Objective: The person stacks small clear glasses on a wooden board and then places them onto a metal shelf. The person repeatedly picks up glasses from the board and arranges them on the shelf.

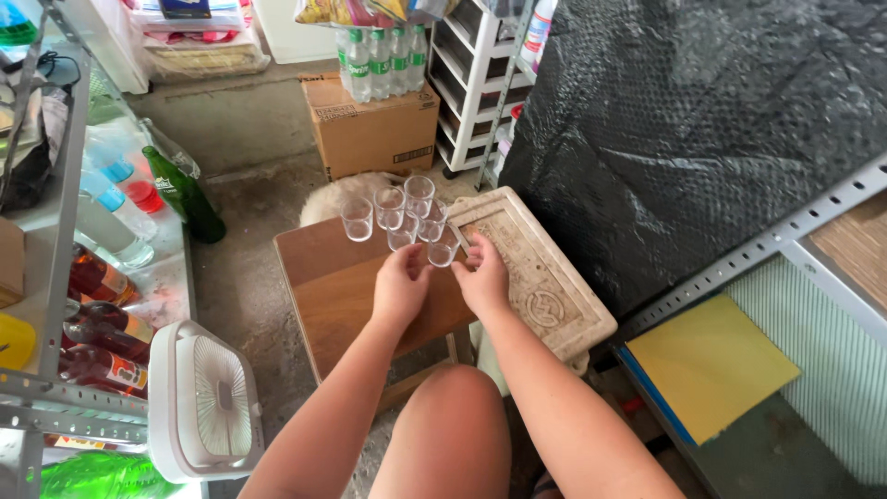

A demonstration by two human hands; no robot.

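Both hands, left [399, 286] and right [482, 277], pinch one clear glass [443, 252]; brown carton [372, 127] with pale labels stands behind.

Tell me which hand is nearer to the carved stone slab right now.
Right. The right hand lies against the carved stone slab at its near-left edge, touching or almost touching it. The left hand is further left over the wooden table, beside the small glass.

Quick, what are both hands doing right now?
Left hand: fingers curled around the nearest small clear glass on the wooden table.
Right hand: fingertips touching that same glass; a full grip cannot be told.
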